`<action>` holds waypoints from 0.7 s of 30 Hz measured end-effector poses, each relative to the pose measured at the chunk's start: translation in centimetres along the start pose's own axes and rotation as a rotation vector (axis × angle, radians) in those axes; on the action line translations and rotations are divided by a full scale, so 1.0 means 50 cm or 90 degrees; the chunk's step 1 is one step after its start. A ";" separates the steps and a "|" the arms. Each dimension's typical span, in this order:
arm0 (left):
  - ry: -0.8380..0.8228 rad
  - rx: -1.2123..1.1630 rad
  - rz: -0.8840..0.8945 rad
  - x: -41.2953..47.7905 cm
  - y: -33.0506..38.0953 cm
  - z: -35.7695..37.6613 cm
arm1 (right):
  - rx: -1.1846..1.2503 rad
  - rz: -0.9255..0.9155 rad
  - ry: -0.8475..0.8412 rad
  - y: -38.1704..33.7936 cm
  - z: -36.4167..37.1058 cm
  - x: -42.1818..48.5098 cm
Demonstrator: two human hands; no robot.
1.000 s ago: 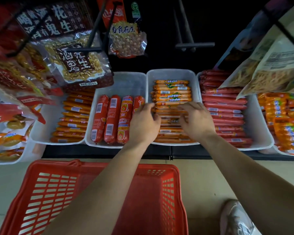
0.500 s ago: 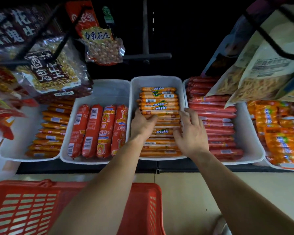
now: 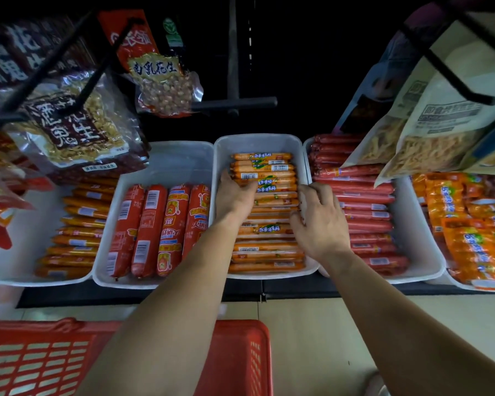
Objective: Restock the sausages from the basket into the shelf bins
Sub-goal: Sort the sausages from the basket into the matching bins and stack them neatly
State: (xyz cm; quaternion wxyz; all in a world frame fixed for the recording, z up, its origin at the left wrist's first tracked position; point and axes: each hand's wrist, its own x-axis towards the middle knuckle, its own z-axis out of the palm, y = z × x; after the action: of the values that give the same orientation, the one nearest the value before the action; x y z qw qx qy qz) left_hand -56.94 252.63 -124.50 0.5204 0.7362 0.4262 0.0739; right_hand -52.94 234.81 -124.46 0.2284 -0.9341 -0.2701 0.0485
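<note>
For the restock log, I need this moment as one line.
left hand: rests on orange sausages | right hand: at stack's right end, grip unclear | bin: middle white bin | red basket: below shelf

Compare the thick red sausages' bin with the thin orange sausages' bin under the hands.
Red-sausage bin holds four thick sausages front to back, its rear bare; orange-sausage bin holds many thin ones crosswise, nearly full. Left hand and right hand touch only the orange ones. Both are white.
</note>
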 end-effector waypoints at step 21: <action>-0.022 0.081 0.042 0.024 0.013 0.005 | -0.020 -0.006 0.044 -0.008 0.013 -0.001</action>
State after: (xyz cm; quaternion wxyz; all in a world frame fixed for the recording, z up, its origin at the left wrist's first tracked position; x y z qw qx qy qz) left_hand -55.70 253.23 -124.50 0.4772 0.7826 0.3965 0.0512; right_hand -53.33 235.33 -124.83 0.2229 -0.9374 -0.2673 0.0109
